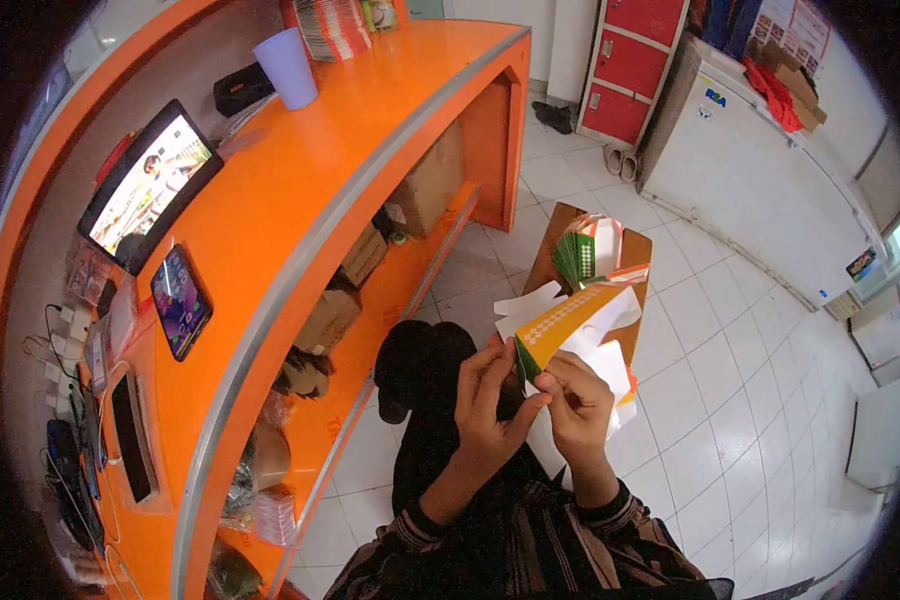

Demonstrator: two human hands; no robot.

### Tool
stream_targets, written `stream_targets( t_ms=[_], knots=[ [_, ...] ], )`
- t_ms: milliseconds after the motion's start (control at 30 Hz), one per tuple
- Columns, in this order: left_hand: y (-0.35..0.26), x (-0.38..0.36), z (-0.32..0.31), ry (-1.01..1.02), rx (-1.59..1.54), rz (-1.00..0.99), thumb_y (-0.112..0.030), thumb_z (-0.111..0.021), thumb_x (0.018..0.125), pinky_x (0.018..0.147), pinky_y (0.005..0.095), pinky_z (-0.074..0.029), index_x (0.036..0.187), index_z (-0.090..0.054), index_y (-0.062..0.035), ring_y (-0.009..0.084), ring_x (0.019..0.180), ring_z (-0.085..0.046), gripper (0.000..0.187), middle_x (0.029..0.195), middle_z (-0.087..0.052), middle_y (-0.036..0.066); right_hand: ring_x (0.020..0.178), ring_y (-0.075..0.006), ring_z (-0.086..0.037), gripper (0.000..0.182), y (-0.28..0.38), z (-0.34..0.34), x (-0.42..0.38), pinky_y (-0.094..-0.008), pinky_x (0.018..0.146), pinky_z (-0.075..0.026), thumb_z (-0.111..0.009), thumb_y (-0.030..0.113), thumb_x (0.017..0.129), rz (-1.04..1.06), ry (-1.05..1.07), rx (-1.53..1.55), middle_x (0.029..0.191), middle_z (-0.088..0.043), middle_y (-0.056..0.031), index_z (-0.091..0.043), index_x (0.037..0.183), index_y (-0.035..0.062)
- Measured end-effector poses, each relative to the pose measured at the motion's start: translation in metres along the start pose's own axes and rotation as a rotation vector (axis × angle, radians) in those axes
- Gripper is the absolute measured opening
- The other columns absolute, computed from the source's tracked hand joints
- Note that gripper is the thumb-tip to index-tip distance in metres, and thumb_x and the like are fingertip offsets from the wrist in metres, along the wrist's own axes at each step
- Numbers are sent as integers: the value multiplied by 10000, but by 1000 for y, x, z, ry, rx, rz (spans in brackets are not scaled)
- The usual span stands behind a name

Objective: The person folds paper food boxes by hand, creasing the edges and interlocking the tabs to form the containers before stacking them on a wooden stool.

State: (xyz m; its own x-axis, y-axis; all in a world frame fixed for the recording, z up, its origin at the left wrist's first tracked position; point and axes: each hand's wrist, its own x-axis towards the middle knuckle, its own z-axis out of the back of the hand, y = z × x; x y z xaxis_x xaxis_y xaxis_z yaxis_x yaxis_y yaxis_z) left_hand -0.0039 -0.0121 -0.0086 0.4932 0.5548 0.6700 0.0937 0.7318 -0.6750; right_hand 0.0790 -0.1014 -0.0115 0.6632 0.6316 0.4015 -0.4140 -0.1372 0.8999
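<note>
A folded cardboard piece [568, 318], yellow and green with a white checked band, is held up between both hands. My left hand [488, 395] pinches its lower left edge with the fingers closed. My right hand [578, 403] grips its lower right part, thumb and fingers pressed together. Loose white and printed card sheets [610, 372] lie just behind and below the hands. Farther off, a stack of green and orange folded cards [587, 250] rests on a brown wooden stool [562, 218].
The orange counter [370, 95] curves along the left, bearing a tablet [152, 185], a phone [180, 300] and a purple cup [286, 68]. Cardboard boxes [328, 320] sit on its lower shelf. A white chest freezer [730, 170] and red lockers [630, 65] stand at the back right.
</note>
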Motion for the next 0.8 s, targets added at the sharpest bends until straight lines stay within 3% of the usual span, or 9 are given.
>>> stream_targets(
  t_ms=[100,200,300,433,500,633,733,800],
  knots=[
    [5,-4,0,-35,-38,-63,-44,-625,834,800,320,-496,1056,-576,59,224,978,-562,249,1037,-538,174,924,-187,-574,194,4,2,2,-264,806,-442,-590,68,866,-87,-42,71,1039,-602,-154,-618,1011,-60],
    [8,-8,3,-25,-351,182,-32,-622,838,728,230,-493,1004,-578,47,135,919,-556,189,1032,-553,141,939,-186,-576,191,-3,1,1,-266,819,-447,-608,40,849,-38,-44,23,1041,-599,-155,-620,1013,-57],
    [4,-3,7,20,-488,324,-36,-601,855,713,213,-485,1004,-577,47,127,903,-553,173,1051,-546,134,946,-187,-578,191,0,-1,2,-266,830,-452,-611,11,837,-40,-58,-9,1038,-599,-155,-619,1014,-60],
    [1,3,13,120,-413,315,-47,-586,863,733,246,-490,1003,-571,52,154,911,-566,172,1064,-527,141,938,-186,-583,189,1,-2,4,-259,818,-470,-615,-21,821,-89,-89,58,1025,-601,-153,-617,1006,-63],
    [1,6,16,167,-55,46,-40,-595,850,745,281,-497,1010,-563,55,192,910,-581,188,1069,-504,142,931,-185,-587,183,0,3,5,-257,807,-478,-623,-29,810,-95,-60,25,1008,-606,-148,-622,991,-61],
    [-11,11,22,294,72,66,-31,-618,827,742,299,-497,995,-577,52,223,913,-591,193,1066,-507,148,897,-181,-598,150,12,5,8,-251,782,-493,-644,-46,782,-83,56,-142,951,-616,-131,-638,932,-53],
    [-10,7,21,310,55,89,-33,-629,820,741,294,-493,965,-595,46,215,915,-593,169,1035,-547,146,875,-178,-598,124,6,4,8,-256,786,-491,-645,-48,779,-53,2,-84,939,-617,-127,-642,903,-50],
    [-7,2,16,136,-39,143,-45,-643,811,745,292,-490,945,-607,36,212,907,-594,160,983,-580,147,901,-178,-584,138,0,4,7,-262,788,-488,-638,-45,790,-53,-61,9,976,-603,-134,-632,928,-48]
  ],
)
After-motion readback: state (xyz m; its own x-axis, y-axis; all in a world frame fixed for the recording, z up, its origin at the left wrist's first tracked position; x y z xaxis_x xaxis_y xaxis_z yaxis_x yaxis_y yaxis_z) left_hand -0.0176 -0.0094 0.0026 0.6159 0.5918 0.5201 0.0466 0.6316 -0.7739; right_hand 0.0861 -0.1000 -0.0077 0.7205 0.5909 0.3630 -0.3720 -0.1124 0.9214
